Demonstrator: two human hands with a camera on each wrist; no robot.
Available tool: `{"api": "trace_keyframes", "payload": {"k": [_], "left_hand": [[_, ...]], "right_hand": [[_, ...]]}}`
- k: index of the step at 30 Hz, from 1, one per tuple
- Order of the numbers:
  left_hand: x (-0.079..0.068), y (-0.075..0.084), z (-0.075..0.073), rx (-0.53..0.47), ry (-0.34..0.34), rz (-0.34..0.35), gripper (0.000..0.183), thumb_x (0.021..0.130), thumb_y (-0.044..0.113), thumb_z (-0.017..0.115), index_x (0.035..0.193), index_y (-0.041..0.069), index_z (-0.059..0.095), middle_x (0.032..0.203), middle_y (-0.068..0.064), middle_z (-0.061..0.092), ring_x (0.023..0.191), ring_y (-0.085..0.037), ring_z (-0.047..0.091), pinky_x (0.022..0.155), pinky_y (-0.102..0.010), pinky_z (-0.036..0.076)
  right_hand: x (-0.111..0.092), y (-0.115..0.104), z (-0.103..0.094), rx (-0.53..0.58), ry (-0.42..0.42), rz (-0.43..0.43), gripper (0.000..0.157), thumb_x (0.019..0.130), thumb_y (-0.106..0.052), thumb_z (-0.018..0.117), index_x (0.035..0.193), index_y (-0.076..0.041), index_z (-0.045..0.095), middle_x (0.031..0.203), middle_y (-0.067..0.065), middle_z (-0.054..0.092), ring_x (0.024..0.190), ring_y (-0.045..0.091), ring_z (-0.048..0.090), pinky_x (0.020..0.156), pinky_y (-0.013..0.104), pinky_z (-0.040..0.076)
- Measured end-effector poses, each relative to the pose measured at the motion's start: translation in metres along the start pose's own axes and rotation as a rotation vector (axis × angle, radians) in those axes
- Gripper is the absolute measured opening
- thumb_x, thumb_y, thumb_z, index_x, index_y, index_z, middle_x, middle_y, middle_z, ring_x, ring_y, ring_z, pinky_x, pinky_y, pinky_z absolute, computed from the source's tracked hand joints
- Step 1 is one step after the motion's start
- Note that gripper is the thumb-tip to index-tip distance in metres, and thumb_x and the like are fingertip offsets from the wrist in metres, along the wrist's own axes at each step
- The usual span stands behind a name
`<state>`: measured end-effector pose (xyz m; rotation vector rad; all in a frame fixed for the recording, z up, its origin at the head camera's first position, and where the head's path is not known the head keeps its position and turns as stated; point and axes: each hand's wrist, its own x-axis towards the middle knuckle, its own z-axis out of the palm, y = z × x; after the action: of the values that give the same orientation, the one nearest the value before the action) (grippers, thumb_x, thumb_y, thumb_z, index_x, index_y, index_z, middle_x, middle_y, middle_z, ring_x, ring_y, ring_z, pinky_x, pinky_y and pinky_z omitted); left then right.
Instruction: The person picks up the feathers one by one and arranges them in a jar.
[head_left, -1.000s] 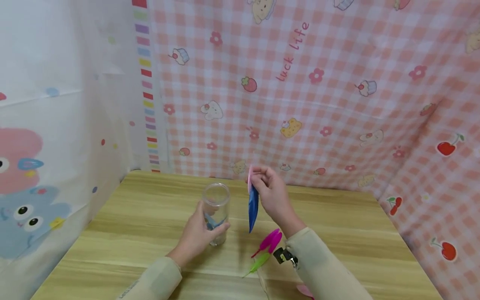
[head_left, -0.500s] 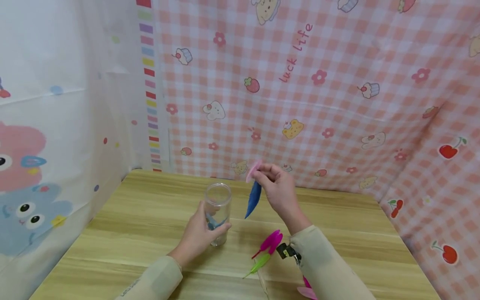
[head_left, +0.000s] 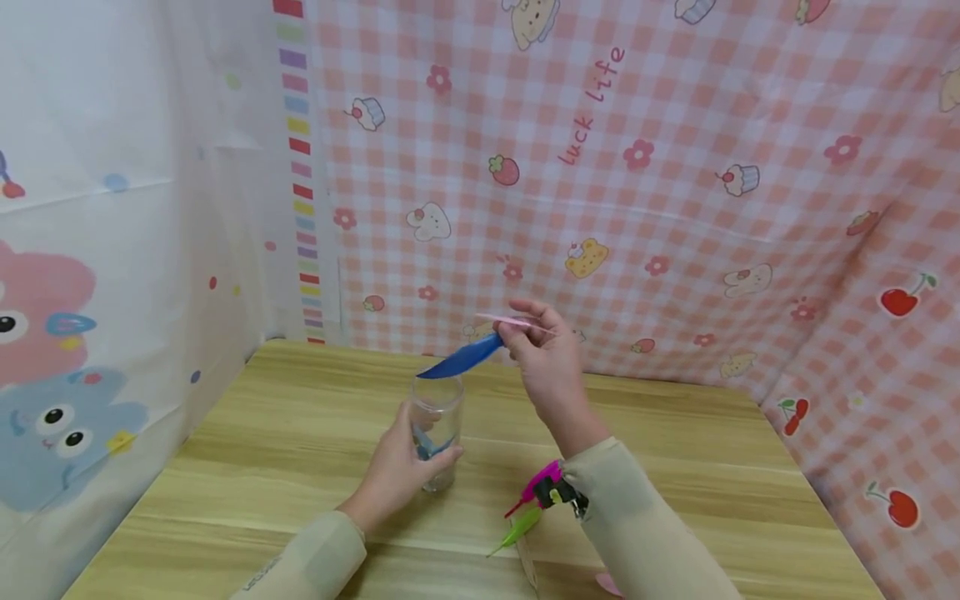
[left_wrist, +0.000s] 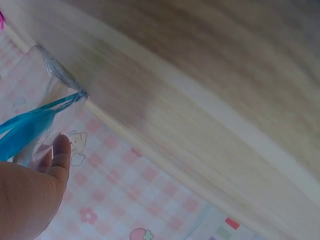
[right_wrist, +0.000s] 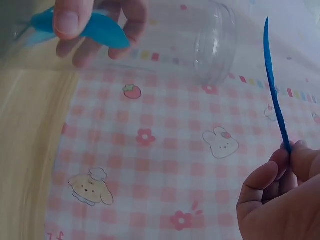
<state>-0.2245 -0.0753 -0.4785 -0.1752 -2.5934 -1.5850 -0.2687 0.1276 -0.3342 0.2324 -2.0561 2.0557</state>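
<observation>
My left hand (head_left: 405,467) grips a clear plastic jar (head_left: 444,408) that stands on the wooden table with its mouth upward. Light blue feathers (right_wrist: 105,31) lie inside the jar, behind its wall. Thumb and fingers of my right hand (head_left: 553,371) pinch a darker blue feather (head_left: 463,358), whose tip points left just over the jar's rim. A thin pink feather (head_left: 517,321) is held in the same pinch, seen almost edge-on. In the right wrist view the blue feather (right_wrist: 274,95) appears as a narrow strip, apart from the jar.
Magenta feathers (head_left: 534,487), a lime green feather (head_left: 517,531) and a beige one (head_left: 528,567) lie on the table (head_left: 300,442) near my right forearm. A pink feather (head_left: 609,584) is partly under the sleeve. Checked cloth (head_left: 465,208) hangs behind the table.
My right hand has risen and turned, swinging the blue feather from hanging down to slanting leftward above the jar. The pink feather has tipped flat. My left hand keeps holding the jar in place.
</observation>
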Motion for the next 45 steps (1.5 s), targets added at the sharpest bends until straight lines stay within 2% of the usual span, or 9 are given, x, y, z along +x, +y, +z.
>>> {"api": "trace_keyframes", "payload": {"k": [3, 10, 15, 18, 22, 27, 32, 39, 45], "left_hand": [[0.0, 0.0, 0.0, 0.002, -0.004, 0.004, 0.077, 0.092, 0.035, 0.087, 0.152, 0.016, 0.041, 0.146, -0.014, 0.065, 0.137, -0.038, 0.062, 0.109, -0.06, 0.057], [0.001, 0.001, -0.002, -0.003, 0.008, -0.001, 0.076, 0.091, 0.035, 0.088, 0.149, 0.014, 0.043, 0.145, -0.014, 0.065, 0.136, -0.036, 0.062, 0.11, -0.058, 0.056], [0.001, 0.002, -0.004, -0.002, 0.005, 0.0, 0.077, 0.091, 0.036, 0.088, 0.149, 0.014, 0.043, 0.145, -0.014, 0.064, 0.137, -0.036, 0.062, 0.111, -0.058, 0.056], [0.001, 0.003, -0.005, 0.0, 0.003, 0.004, 0.077, 0.091, 0.035, 0.087, 0.15, 0.014, 0.042, 0.146, -0.014, 0.064, 0.138, -0.036, 0.061, 0.111, -0.058, 0.055], [0.0, 0.003, -0.004, 0.011, 0.007, 0.007, 0.075, 0.091, 0.033, 0.087, 0.148, 0.013, 0.043, 0.144, -0.015, 0.065, 0.137, -0.036, 0.062, 0.11, -0.058, 0.056], [0.0, 0.002, -0.003, 0.028, 0.015, 0.017, 0.076, 0.091, 0.036, 0.087, 0.148, 0.012, 0.044, 0.143, -0.016, 0.066, 0.133, -0.037, 0.064, 0.105, -0.056, 0.058], [0.0, 0.001, -0.001, 0.029, 0.002, 0.008, 0.082, 0.09, 0.043, 0.087, 0.151, 0.013, 0.042, 0.146, -0.016, 0.065, 0.134, -0.037, 0.064, 0.105, -0.056, 0.058], [0.001, 0.003, -0.002, 0.028, 0.001, -0.006, 0.078, 0.091, 0.044, 0.086, 0.148, 0.014, 0.043, 0.146, -0.015, 0.064, 0.136, -0.037, 0.062, 0.107, -0.058, 0.057], [0.001, 0.002, -0.002, 0.033, -0.007, -0.01, 0.07, 0.092, 0.037, 0.086, 0.144, 0.014, 0.045, 0.142, -0.012, 0.067, 0.126, -0.032, 0.066, 0.094, -0.047, 0.06]], "right_hand": [[-0.001, 0.008, 0.004, 0.095, 0.011, 0.058, 0.038, 0.103, -0.007, 0.07, 0.14, -0.015, 0.064, 0.101, 0.0, 0.079, 0.081, 0.011, 0.069, 0.067, 0.02, 0.056], [-0.007, 0.036, 0.003, 0.604, 0.019, 0.367, 0.031, 0.112, -0.009, 0.054, 0.141, -0.009, 0.044, 0.108, -0.001, 0.062, 0.08, 0.006, 0.059, 0.07, 0.015, 0.054], [-0.015, 0.052, 0.0, 0.626, 0.027, 0.414, 0.005, 0.112, -0.01, 0.053, 0.115, -0.011, 0.056, 0.097, -0.003, 0.062, 0.079, 0.006, 0.059, 0.071, 0.016, 0.053], [-0.016, 0.054, 0.0, 0.565, 0.038, 0.367, 0.009, 0.111, -0.011, 0.056, 0.105, -0.01, 0.063, 0.09, -0.005, 0.067, 0.077, 0.006, 0.061, 0.07, 0.016, 0.055], [-0.017, 0.043, 0.004, 0.295, -0.008, 0.149, 0.009, 0.108, -0.01, 0.064, 0.11, -0.004, 0.069, 0.093, -0.003, 0.073, 0.079, 0.008, 0.065, 0.072, 0.018, 0.058], [-0.019, 0.026, 0.007, -0.345, -0.048, -0.389, 0.013, 0.101, -0.012, 0.074, 0.11, -0.003, 0.077, 0.097, 0.007, 0.079, 0.079, 0.014, 0.069, 0.068, 0.021, 0.059], [-0.013, 0.011, -0.001, -0.636, -0.021, -0.818, 0.007, 0.095, 0.0, 0.078, 0.102, 0.002, 0.076, 0.095, 0.016, 0.08, 0.078, 0.023, 0.075, 0.064, 0.03, 0.063], [-0.015, -0.016, -0.008, -0.952, -0.145, -0.907, 0.014, 0.099, -0.007, 0.075, 0.112, -0.004, 0.076, 0.103, 0.008, 0.08, 0.096, 0.024, 0.076, 0.085, 0.035, 0.066], [-0.015, -0.021, 0.011, -1.035, -0.287, -1.018, 0.015, 0.1, -0.005, 0.073, 0.116, -0.007, 0.074, 0.108, 0.004, 0.081, 0.101, 0.019, 0.077, 0.092, 0.032, 0.065]]}}
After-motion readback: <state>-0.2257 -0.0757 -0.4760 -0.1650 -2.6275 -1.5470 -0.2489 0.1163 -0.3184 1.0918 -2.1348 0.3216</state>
